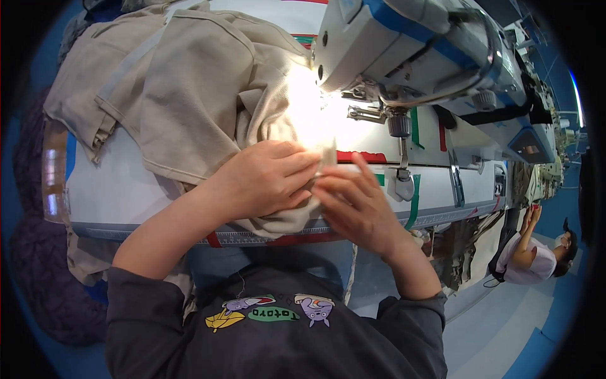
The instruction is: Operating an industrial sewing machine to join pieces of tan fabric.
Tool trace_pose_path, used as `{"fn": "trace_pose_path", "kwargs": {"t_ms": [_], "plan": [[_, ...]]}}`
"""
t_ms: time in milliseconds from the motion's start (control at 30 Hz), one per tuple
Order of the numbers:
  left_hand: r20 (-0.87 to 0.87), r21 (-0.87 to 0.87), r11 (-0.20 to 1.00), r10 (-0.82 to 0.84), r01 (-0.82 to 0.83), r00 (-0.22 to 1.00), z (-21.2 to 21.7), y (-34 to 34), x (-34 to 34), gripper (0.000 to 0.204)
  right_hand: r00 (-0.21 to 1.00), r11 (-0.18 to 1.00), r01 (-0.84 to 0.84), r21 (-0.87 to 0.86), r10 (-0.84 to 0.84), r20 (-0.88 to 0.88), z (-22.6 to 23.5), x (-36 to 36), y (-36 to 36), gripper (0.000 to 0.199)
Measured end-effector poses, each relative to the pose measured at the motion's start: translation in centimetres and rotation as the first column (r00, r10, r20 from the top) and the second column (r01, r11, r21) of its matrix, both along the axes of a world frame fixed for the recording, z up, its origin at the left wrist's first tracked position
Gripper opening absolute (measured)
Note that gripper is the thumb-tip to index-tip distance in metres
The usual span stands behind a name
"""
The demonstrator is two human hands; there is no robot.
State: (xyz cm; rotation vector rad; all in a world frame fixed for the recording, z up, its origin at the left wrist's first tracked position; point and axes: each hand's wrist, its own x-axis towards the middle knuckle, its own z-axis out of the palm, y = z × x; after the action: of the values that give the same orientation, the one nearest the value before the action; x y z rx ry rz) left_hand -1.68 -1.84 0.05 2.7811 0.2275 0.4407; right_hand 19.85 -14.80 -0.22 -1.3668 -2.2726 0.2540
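A bunched beige garment (196, 82) spreads over the left of the sewing table, and part of it sits under the bright lamp beside the sewing machine (379, 50). My left hand (271, 177) is closed on its near edge, fingers bent over the cloth. Opposite it, my right hand (360, 205) has its thumb side and first fingers drawn in at the same edge, with an outer finger raised; motion blurs it slightly. A narrow strip of the cloth stands up between the fingertips. The presser foot (366, 114) is just beyond my hands; glare hides the needle area.
A ruler strip (246, 237) runs along the table's front edge, with red and green tape around it. Metal tweezers (456, 180) lie right of the machine's lever. Dark purple cloth (50, 284) hangs at left. Another person (527, 252) sits far right.
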Motion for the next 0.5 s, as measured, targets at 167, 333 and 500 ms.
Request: {"fn": "trace_pose_path", "kwargs": {"t_ms": [167,333,500], "plan": [[0.065,-0.184,0.974,0.147,-0.133,0.987,0.0,0.3,0.5,0.032,0.986,0.985,-0.147,0.090,0.153,-0.069,-0.6,-1.1,-0.6,0.023],[0.021,0.016,0.988,0.154,-0.154,0.988,-0.1,0.3,1.8,0.035,0.998,0.979,-0.053,0.198,0.046,0.040,0.3,-1.0,-0.9,0.019],[-0.049,0.135,0.990,0.046,-0.039,0.998,-0.8,0.0,1.3,0.046,0.980,0.986,-0.119,0.114,0.135,-0.148,-0.7,-1.0,-0.7,0.019]]}}
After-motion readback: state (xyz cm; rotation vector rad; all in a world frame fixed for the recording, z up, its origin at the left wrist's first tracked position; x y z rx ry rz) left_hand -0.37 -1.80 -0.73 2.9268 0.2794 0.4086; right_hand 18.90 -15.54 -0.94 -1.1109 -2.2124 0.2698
